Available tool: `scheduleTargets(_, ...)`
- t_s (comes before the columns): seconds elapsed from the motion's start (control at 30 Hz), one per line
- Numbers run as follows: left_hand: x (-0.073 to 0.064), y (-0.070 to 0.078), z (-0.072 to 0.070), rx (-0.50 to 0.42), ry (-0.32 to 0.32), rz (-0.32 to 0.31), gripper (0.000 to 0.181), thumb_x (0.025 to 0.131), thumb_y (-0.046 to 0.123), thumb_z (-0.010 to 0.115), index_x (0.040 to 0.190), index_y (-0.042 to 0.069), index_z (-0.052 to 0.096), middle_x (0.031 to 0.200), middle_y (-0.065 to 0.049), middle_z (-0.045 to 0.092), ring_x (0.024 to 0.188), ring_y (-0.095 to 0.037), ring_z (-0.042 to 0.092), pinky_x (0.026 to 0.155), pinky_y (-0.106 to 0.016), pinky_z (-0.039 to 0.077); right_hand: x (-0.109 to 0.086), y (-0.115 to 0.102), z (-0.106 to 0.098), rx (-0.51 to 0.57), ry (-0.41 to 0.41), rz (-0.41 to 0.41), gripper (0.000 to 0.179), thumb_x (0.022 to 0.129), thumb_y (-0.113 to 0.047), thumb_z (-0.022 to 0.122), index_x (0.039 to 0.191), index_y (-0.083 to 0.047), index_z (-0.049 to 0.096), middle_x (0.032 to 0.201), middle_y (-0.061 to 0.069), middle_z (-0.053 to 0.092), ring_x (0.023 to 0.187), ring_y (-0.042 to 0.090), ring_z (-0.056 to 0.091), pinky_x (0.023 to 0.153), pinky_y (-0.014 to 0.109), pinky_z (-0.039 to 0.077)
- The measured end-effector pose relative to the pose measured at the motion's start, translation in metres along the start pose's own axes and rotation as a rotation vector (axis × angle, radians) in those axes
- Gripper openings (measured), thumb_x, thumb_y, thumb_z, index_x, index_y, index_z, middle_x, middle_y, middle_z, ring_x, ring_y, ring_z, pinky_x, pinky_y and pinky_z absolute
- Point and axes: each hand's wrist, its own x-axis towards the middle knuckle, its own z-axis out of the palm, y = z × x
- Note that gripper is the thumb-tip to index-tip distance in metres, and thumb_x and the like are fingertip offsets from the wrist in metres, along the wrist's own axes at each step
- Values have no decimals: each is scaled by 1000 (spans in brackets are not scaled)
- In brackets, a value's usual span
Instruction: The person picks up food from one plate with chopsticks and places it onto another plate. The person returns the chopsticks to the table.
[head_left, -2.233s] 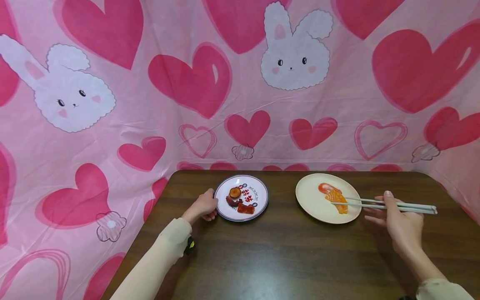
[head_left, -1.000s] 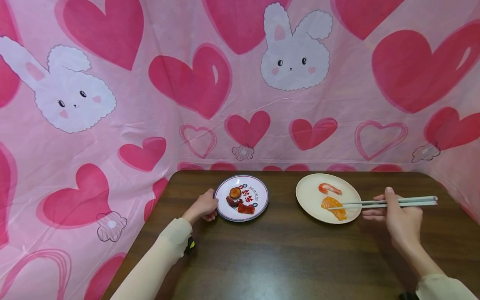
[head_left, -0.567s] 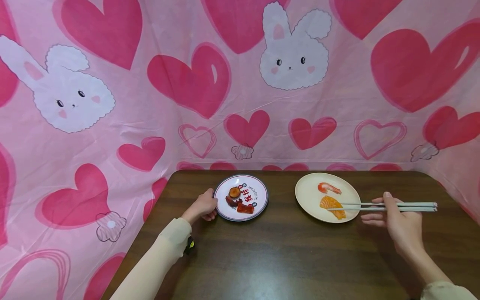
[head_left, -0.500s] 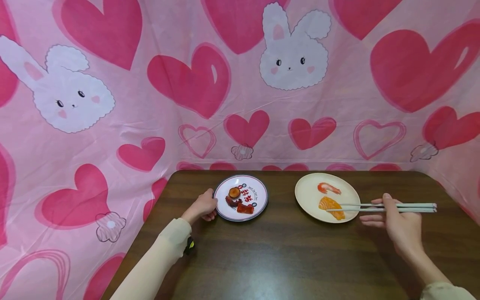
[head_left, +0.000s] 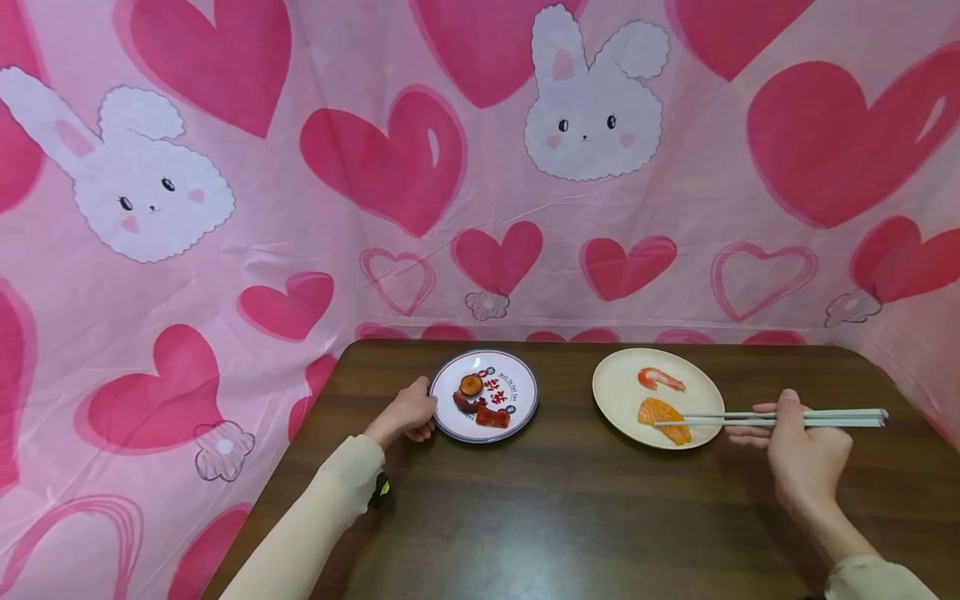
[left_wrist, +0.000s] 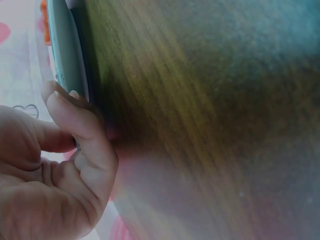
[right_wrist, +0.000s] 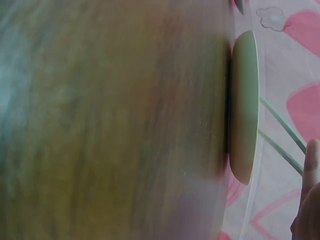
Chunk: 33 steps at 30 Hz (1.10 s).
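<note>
My left hand (head_left: 412, 410) pinches the left rim of a small white plate (head_left: 517, 387) with a blue edge and red lettering. On that plate lie a round brown slice (head_left: 471, 385), a dark reddish curled piece (head_left: 467, 404) and a glossy red-brown block (head_left: 492, 417). My right hand (head_left: 810, 454) holds a pair of pale metallic chopsticks (head_left: 843, 418), pointing left over a cream plate (head_left: 618, 392). Their tips overlap an orange salmon slice (head_left: 660, 412) on this plate. A shrimp (head_left: 662, 379) lies just behind the slice. In the right wrist view the plate's wall hides the chopstick tips.
Both plates stand toward the back of a dark wooden table (head_left: 525, 508). Behind it hangs a pink cloth (head_left: 555, 208) printed with hearts and rabbits. A gap of bare wood separates the two plates.
The salmon slice, earlier overlapping the shrimp, now lies in front of it, apart from it. The right hand and chopsticks have shifted slightly right. The left hand keeps its place at the rim.
</note>
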Motion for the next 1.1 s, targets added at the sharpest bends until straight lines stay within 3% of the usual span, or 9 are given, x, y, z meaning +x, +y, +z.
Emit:
scheduleTargets(0.73,2,-1,0,5,-3,3,59,110,16,50,160,-4,26,78,-17,61,53,-21,56,48,-29,55,6,1,0,211,130,68,40,109,-17,54,80,7,70,68,16,72,51,29,72,45,43,57)
scheduleTargets(1.1,4,-3,1,4,-3,2,59,110,16,50,160,-4,25,79,-18,61,53,-21,56,48,-30,55,3,-2,4,246,132,68,40,108,-15,54,82,9,70,67,18,71,53,31,73,45,45,57)
